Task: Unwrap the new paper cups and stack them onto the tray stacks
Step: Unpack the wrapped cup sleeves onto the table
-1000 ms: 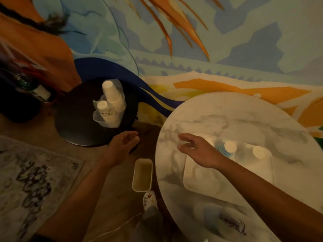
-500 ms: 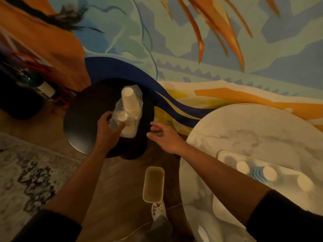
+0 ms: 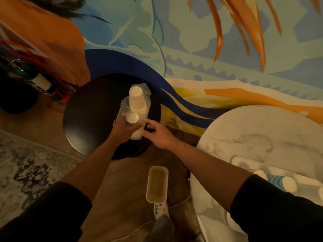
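Our left hand (image 3: pixel 125 129) now grips the near end of the wrapped cups (image 3: pixel 138 105) on the dark round bench (image 3: pixel 87 116), fingers curled round the clear wrap (image 3: pixel 146 92) at the small cup sticking up there. A second ago that hand hung short of the bench edge, holding nothing; half a second ago it had just reached the pack. Our right hand (image 3: pixel 158 133) has crossed from the marble bench (image 3: pixel 262 135) and arrives just right of the left, fingers loosely spread, its fingertips (image 3: pixel 148 122) at the pack's near right edge; whether they touch the wrap yet we cannot tell.

Beyond the left hand the pack lies still sealed, a taller stack of white cups standing inside it at the far end. Well off behind the right arm, on the marble bench, sits the tray (image 3: pixel 244 162) with its cup stacks (image 3: pixel 288 184), partly cut off by the frame. Below and between our arms a small tan bin (image 3: pixel 157 184) stands on the floor.

We judge that the reach is over and the unwrapping is about to start: one hand steadies the pack, the other comes in to open it. No new cup has gone to the tray.
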The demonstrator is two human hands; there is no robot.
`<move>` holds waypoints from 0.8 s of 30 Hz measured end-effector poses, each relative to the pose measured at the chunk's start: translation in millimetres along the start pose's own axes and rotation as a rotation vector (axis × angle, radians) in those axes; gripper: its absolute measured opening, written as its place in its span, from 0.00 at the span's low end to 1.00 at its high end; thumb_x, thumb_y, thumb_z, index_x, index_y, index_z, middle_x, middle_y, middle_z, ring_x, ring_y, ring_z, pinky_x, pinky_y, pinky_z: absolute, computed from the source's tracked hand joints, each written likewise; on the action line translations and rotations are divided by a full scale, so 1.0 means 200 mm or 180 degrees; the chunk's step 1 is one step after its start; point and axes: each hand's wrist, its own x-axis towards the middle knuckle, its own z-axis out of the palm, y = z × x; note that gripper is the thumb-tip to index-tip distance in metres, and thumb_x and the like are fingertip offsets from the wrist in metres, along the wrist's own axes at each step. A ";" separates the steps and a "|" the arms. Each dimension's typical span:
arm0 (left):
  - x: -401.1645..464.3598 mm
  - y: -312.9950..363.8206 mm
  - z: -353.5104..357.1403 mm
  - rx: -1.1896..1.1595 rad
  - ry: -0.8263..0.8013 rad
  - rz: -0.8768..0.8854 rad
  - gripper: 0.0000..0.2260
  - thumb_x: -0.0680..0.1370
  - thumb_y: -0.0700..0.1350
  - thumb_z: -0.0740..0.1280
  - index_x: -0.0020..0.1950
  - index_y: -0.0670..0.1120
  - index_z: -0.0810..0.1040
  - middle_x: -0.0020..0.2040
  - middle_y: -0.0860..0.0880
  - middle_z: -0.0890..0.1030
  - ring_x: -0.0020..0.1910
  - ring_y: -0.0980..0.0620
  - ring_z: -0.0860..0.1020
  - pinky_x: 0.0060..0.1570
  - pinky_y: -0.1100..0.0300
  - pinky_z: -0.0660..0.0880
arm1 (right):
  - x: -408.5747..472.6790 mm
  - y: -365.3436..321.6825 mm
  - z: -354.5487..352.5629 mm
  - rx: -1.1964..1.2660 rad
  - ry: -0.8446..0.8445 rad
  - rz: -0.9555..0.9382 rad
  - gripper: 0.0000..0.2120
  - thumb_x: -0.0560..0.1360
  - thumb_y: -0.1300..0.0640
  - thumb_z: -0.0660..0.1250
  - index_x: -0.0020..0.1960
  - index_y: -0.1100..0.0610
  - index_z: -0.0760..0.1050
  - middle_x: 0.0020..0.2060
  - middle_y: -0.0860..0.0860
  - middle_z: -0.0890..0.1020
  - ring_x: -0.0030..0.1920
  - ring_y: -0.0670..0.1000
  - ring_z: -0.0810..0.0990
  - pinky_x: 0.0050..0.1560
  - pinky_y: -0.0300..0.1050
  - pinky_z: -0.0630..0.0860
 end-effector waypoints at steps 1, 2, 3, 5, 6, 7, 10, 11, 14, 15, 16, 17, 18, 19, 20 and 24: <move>0.01 -0.02 0.00 0.0013 0.0004 -0.0050 0.25 0.75 0.51 0.75 0.70 0.52 0.73 0.60 0.58 0.81 0.61 0.61 0.79 0.65 0.47 0.76 | 0.01 0.00 0.00 0.0017 -0.0001 0.0010 0.27 0.79 0.51 0.71 0.76 0.49 0.68 0.69 0.48 0.75 0.70 0.48 0.73 0.68 0.48 0.73; 0.02 -0.04 0.00 0.0005 0.0015 -0.0108 0.25 0.75 0.53 0.75 0.70 0.52 0.73 0.61 0.57 0.81 0.61 0.59 0.79 0.65 0.46 0.76 | 0.02 0.00 0.00 0.0032 0.0008 0.0021 0.27 0.79 0.50 0.71 0.76 0.49 0.68 0.69 0.48 0.75 0.70 0.47 0.72 0.67 0.46 0.72; 0.04 -0.06 -0.01 0.0001 0.0034 -0.0155 0.26 0.74 0.56 0.75 0.70 0.53 0.73 0.62 0.56 0.81 0.63 0.57 0.79 0.65 0.45 0.76 | 0.03 0.00 0.00 0.0047 0.0018 0.0039 0.28 0.79 0.50 0.70 0.76 0.49 0.67 0.70 0.48 0.75 0.70 0.46 0.72 0.66 0.45 0.72; 0.06 -0.09 -0.03 0.0021 0.0092 -0.0211 0.27 0.74 0.58 0.74 0.70 0.52 0.74 0.62 0.54 0.81 0.63 0.54 0.79 0.64 0.45 0.77 | 0.05 0.00 -0.01 0.0107 0.0016 0.0109 0.30 0.79 0.48 0.70 0.78 0.50 0.65 0.72 0.49 0.73 0.71 0.47 0.71 0.67 0.46 0.73; 0.06 -0.08 -0.04 0.0024 0.0134 -0.0230 0.26 0.75 0.56 0.74 0.70 0.50 0.74 0.62 0.53 0.82 0.62 0.53 0.79 0.63 0.47 0.78 | 0.07 0.01 -0.01 0.0145 0.0000 0.0163 0.31 0.79 0.47 0.70 0.78 0.50 0.64 0.73 0.50 0.73 0.71 0.49 0.72 0.68 0.49 0.74; 0.05 -0.06 -0.04 0.0011 0.0194 -0.0228 0.24 0.75 0.53 0.74 0.69 0.49 0.75 0.61 0.52 0.82 0.61 0.53 0.80 0.61 0.50 0.78 | 0.08 0.02 -0.02 0.0195 -0.0025 0.0240 0.32 0.79 0.46 0.70 0.79 0.50 0.63 0.73 0.51 0.73 0.71 0.51 0.73 0.67 0.52 0.75; 0.05 -0.04 -0.07 -0.0032 0.0346 -0.0255 0.20 0.76 0.48 0.74 0.66 0.48 0.75 0.55 0.56 0.81 0.55 0.58 0.80 0.55 0.58 0.77 | 0.12 0.01 -0.02 0.0612 -0.0049 0.0577 0.29 0.80 0.43 0.67 0.78 0.49 0.65 0.71 0.51 0.75 0.63 0.51 0.78 0.60 0.50 0.78; 0.05 -0.04 -0.08 -0.0041 0.0375 -0.0251 0.20 0.76 0.47 0.74 0.66 0.48 0.75 0.53 0.58 0.80 0.53 0.61 0.79 0.54 0.60 0.77 | 0.13 0.00 -0.03 0.0761 -0.0026 0.0692 0.27 0.81 0.42 0.65 0.77 0.49 0.66 0.70 0.50 0.75 0.61 0.51 0.79 0.59 0.50 0.78; 0.04 -0.01 -0.13 -0.0047 0.0405 -0.0194 0.20 0.76 0.47 0.74 0.66 0.50 0.74 0.53 0.61 0.79 0.51 0.65 0.77 0.49 0.68 0.73 | 0.17 -0.02 -0.03 0.1064 0.0026 0.0914 0.26 0.81 0.39 0.62 0.76 0.48 0.68 0.69 0.48 0.75 0.61 0.52 0.78 0.63 0.54 0.77; 0.03 0.01 -0.15 -0.0055 0.0412 -0.0178 0.20 0.77 0.47 0.74 0.66 0.51 0.74 0.52 0.62 0.78 0.51 0.65 0.77 0.48 0.68 0.72 | 0.18 -0.02 -0.03 0.1128 0.0022 0.0958 0.27 0.81 0.38 0.62 0.76 0.48 0.67 0.69 0.48 0.75 0.63 0.52 0.78 0.65 0.55 0.76; 0.03 0.04 -0.17 -0.0057 0.0408 -0.0162 0.20 0.77 0.47 0.74 0.66 0.52 0.73 0.53 0.62 0.78 0.51 0.65 0.77 0.48 0.68 0.73 | 0.19 -0.02 -0.02 0.1181 0.0017 0.0988 0.28 0.81 0.38 0.62 0.76 0.48 0.67 0.70 0.49 0.75 0.64 0.53 0.77 0.66 0.56 0.75; 0.02 0.07 -0.20 -0.0050 0.0401 -0.0144 0.20 0.77 0.48 0.74 0.66 0.52 0.73 0.53 0.61 0.78 0.51 0.65 0.77 0.49 0.66 0.73 | 0.20 -0.02 -0.02 0.1221 0.0010 0.1002 0.28 0.80 0.37 0.62 0.76 0.49 0.67 0.70 0.49 0.75 0.64 0.53 0.77 0.66 0.56 0.75; 0.02 0.10 -0.22 -0.0033 0.0395 -0.0115 0.20 0.76 0.49 0.74 0.66 0.52 0.74 0.53 0.60 0.79 0.51 0.65 0.77 0.50 0.65 0.74 | 0.21 -0.03 -0.02 0.1256 0.0004 0.0999 0.28 0.80 0.37 0.62 0.76 0.49 0.67 0.69 0.49 0.75 0.64 0.52 0.77 0.67 0.56 0.75; 0.01 0.13 -0.25 -0.0015 0.0396 -0.0072 0.21 0.76 0.49 0.74 0.67 0.51 0.74 0.54 0.59 0.79 0.52 0.64 0.78 0.50 0.64 0.75 | 0.22 -0.03 -0.02 0.1284 -0.0004 0.0986 0.28 0.80 0.37 0.62 0.76 0.49 0.67 0.68 0.49 0.76 0.64 0.52 0.76 0.67 0.56 0.74; 0.00 0.18 -0.27 -0.0006 0.0394 -0.0020 0.21 0.76 0.50 0.74 0.67 0.50 0.75 0.55 0.58 0.80 0.52 0.64 0.78 0.51 0.63 0.75 | 0.22 -0.04 -0.02 0.1308 -0.0020 0.0967 0.28 0.80 0.37 0.62 0.76 0.49 0.67 0.67 0.48 0.76 0.63 0.51 0.76 0.67 0.56 0.74; -0.08 0.37 -0.32 -0.0135 0.0355 0.0249 0.22 0.76 0.49 0.74 0.68 0.50 0.74 0.57 0.57 0.81 0.54 0.63 0.81 0.50 0.66 0.78 | 0.21 -0.09 -0.04 0.1395 -0.0225 0.0810 0.31 0.79 0.33 0.60 0.77 0.47 0.65 0.63 0.45 0.77 0.61 0.51 0.76 0.66 0.55 0.74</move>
